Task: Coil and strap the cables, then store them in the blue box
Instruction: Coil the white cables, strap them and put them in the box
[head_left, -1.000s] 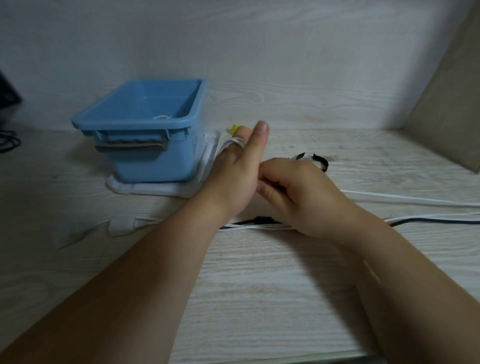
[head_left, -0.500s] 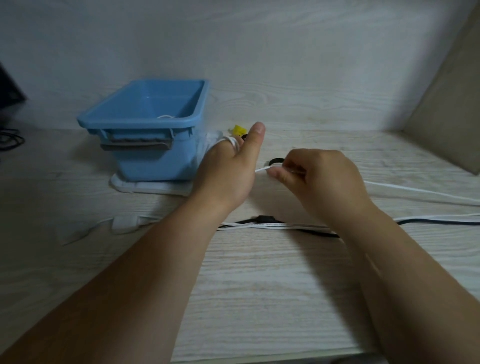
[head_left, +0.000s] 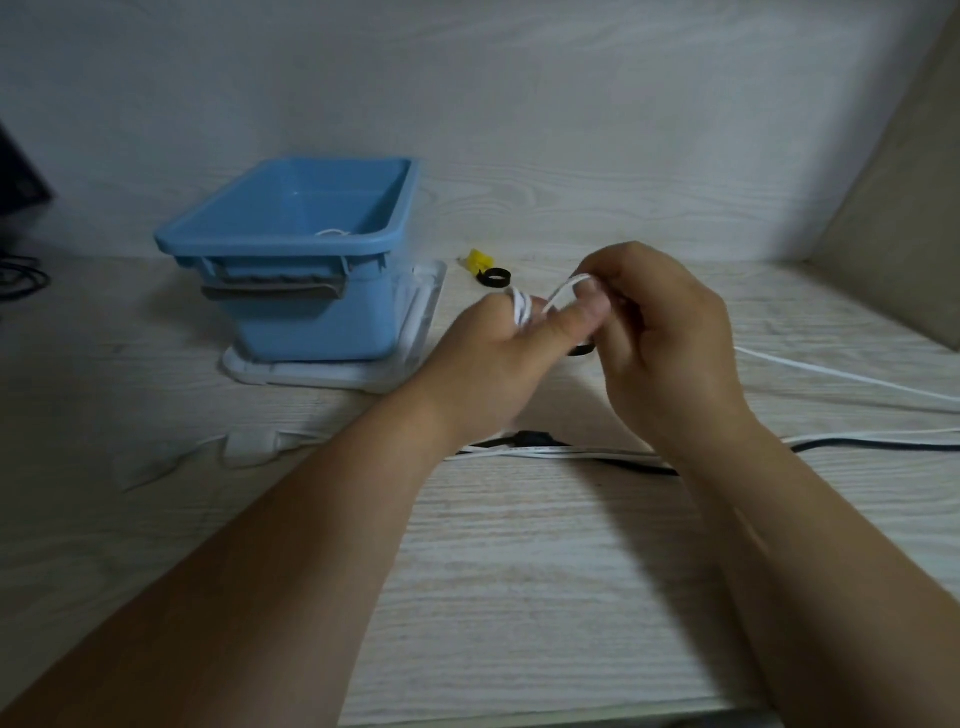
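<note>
On the pale desk (head_left: 519, 571), coiling looks early: the left hand (head_left: 493, 364) holds a few white cable (head_left: 521, 310) turns, the right hand (head_left: 670, 343) pinches the next loop; strapping and the blue box (head_left: 311, 322) remain.

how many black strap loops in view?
2: one black strap loop on the table beside the yellow piece; another partly hidden behind the left hand. More may be hidden.
</note>
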